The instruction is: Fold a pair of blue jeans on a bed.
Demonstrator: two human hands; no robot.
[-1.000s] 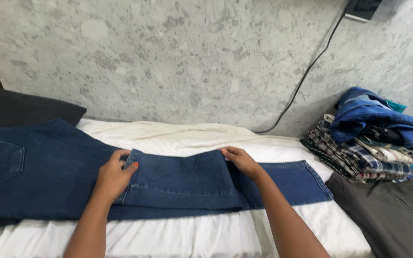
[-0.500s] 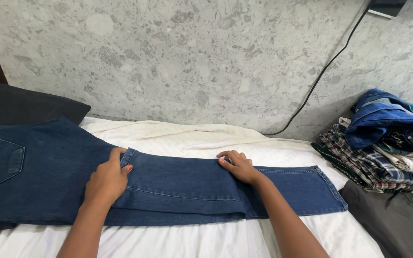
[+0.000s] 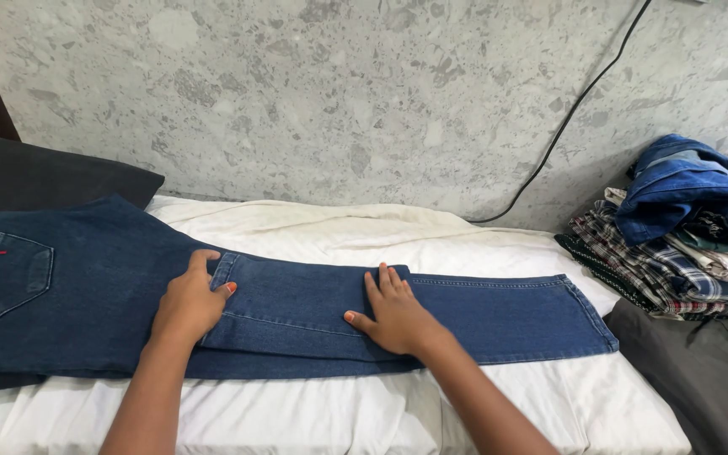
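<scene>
A pair of dark blue jeans [image 3: 86, 295] lies flat across a white bed sheet [image 3: 364, 236], waist and back pocket at the left, leg ends at the right. A piece of the denim is folded over the legs in the middle. My left hand [image 3: 189, 302] presses flat on the left edge of that fold, fingers apart. My right hand [image 3: 391, 312] lies flat on the fold's right part, fingers spread, holding nothing.
A dark pillow [image 3: 44, 173] sits at the back left. A pile of clothes [image 3: 684, 227], plaid and blue, is stacked at the right, with a grey garment [image 3: 701, 371] in front. A black cable [image 3: 566, 118] runs down the grey speckled wall.
My right hand has slid left along the jeans toward my left hand, and the view has shifted left.
</scene>
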